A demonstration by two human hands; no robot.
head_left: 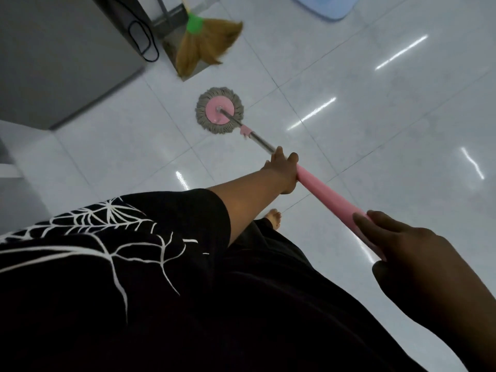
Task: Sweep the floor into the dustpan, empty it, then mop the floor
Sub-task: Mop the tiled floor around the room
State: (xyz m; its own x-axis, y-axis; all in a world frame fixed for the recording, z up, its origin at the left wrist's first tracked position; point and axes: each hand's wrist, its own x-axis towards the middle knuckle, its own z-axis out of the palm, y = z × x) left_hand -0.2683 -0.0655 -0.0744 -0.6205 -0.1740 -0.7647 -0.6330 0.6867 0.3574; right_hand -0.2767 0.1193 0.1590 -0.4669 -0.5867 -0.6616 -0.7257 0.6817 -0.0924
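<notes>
A round mop head (219,113) with grey strands and a pink disc lies flat on the white tiled floor (362,108). Its metal pole runs down-right into a pink handle (330,196). My left hand (283,169) grips the handle where pink meets metal. My right hand (402,245) holds the handle's near end, fingers wrapped over it. A straw broom (206,45) with a green collar leans at the top, its bristles resting on a grey dustpan (188,61).
A grey cabinet (61,57) with a black cord loop stands at the upper left. A light blue mat or bucket base (324,8) sits at the top right. My bare foot (273,217) is on the tiles below the left arm.
</notes>
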